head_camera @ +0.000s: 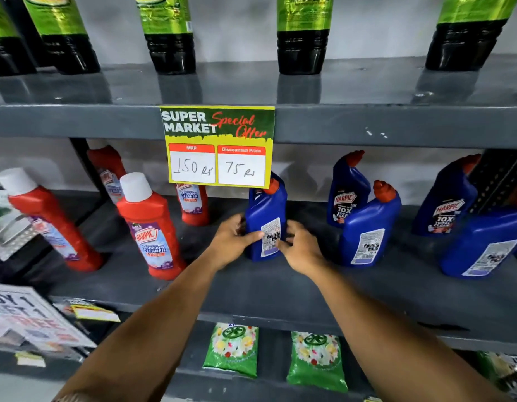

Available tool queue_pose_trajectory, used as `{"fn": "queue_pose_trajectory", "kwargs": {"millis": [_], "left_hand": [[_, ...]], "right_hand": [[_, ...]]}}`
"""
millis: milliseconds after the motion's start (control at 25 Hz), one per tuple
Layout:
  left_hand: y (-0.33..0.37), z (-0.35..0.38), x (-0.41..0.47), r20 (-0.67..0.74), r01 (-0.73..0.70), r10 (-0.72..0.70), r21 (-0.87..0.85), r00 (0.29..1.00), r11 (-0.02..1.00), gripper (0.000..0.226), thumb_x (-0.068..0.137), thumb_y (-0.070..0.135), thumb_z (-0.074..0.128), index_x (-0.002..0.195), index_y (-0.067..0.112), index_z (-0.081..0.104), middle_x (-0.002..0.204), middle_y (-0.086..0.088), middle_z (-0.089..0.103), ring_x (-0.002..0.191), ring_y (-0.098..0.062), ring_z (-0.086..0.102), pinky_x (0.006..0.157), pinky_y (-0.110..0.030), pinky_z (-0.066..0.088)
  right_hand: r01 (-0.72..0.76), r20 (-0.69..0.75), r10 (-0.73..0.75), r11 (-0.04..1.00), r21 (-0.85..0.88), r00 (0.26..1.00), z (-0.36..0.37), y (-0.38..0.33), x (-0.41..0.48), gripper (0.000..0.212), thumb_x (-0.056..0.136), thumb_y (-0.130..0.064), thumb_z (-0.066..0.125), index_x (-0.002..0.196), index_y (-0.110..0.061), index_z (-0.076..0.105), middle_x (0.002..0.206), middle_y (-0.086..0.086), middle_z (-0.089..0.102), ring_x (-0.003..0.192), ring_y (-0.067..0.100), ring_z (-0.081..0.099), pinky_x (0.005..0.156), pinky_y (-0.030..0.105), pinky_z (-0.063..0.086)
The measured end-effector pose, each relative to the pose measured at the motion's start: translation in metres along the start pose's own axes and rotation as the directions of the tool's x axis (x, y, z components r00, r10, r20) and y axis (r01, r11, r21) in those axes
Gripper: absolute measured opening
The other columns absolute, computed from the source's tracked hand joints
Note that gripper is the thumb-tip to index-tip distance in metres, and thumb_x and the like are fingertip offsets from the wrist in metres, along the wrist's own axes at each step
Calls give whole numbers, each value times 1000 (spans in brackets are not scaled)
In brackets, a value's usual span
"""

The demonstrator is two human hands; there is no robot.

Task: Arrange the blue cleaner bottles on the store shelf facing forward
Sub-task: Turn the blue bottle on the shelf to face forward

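Observation:
Several blue cleaner bottles with red caps stand on the grey middle shelf [251,288]. The leftmost blue bottle [264,210] shows its white back label to me. My left hand [232,242] grips its left side with the thumb across the front. My right hand [300,248] holds its right side. Another blue bottle [367,227] to the right also shows its back label, as does a blue bottle at far right [483,245]. Behind them, two blue bottles [345,192] [444,204] show their front labels.
Red bathroom cleaner bottles [153,227] stand on the left half of the same shelf. A yellow price sign [218,146] hangs from the upper shelf edge, just above the held bottle. Dark bottles with green labels [170,33] fill the top shelf. Green pouches [232,349] lie below.

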State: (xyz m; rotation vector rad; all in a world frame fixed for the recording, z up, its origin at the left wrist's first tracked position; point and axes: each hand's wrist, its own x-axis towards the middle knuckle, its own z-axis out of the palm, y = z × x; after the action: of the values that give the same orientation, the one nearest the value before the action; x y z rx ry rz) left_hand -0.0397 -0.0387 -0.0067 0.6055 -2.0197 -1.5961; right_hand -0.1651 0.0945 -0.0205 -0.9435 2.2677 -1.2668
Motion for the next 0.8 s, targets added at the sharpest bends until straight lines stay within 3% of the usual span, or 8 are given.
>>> {"fn": "queue_pose_trajectory", "kwargs": {"millis": [320,640,800], "left_hand": [[-1,-10,15,125,62,-54,-57,991,996,32,83,3,68,106,24,59,104,3,69,88,2,69,68,-16,54],[8,-5,14,60,63,-58,-72,996,995,29,80,5,72,97,26,60,98,2,71,88,-8,70,66,-20,55],[33,-3,16,-8,22,-23,-139,1000,990,27,78,3,74,91,23,62,93,2,71,79,-2,71,57,-20,55]], "right_hand": [[0,-117,-3,1000,-26,993,4,-1,-1,40,82,-20,72,119,-15,56,116,4,70,103,21,67,93,42,53],[75,-115,-79,997,-36,990,-2,4,-4,44,84,-23,71,124,-18,55,120,2,70,102,16,68,92,36,54],[232,-293,-253,967,-105,922,-6,-2,-12,47,85,-29,66,128,-15,53,122,8,68,110,22,65,91,30,50]]}}
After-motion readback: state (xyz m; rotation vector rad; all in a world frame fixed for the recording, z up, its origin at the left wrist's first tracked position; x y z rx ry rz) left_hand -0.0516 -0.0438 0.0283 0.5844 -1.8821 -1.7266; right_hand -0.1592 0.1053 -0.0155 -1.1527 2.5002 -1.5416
